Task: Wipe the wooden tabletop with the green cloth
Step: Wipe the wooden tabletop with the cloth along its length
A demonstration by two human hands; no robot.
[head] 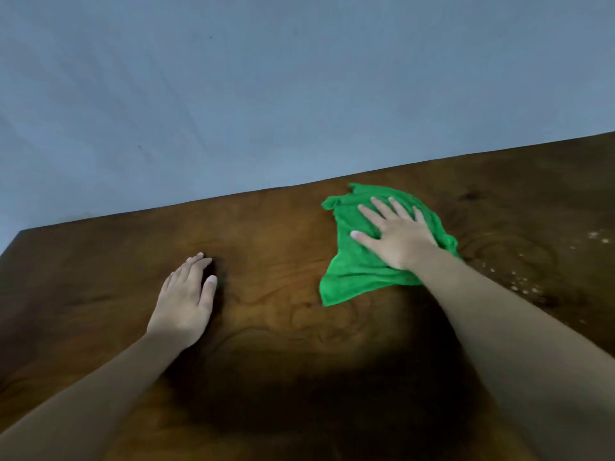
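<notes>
Green, crumpled terry cloth (pixel 362 261) lies on the dark brown wooden tabletop (pixel 273 247), toward the far edge and right of centre, and my right hand (pixel 396 237) presses flat on top of it. My right fingers (pixel 382 209) are spread and extended, not curled around the fabric; I am pinning it down with the palm, gripping nothing. My left hand (pixel 184 304) rests well apart from the cloth, on bare wood to the left, fingers together and loosely straight, holding nothing, seemingly bracing me.

To do this stroke well, I judge I should keep the palm's weight even, so the cloth slides as one pad and does not bunch under my wrist. Its near left corner trails loose, so it could fold under if I push toward it. Pale specks and spots (pixel 522 284) sit on the wood just to the right of the cloth; those look like the next patch to cover, and I would sweep across them in overlapping passes, gathering inward so nothing is flung off the edge.

What those specks are, crumbs or droplets or marks in the finish, I cannot tell. The near part of the tabletop falls in deep shadow, so any dirt there is hard to judge. The tabletop's right and near sides run out of view. The cloth's right edge is hidden behind my forearm (pixel 482 311).
</notes>
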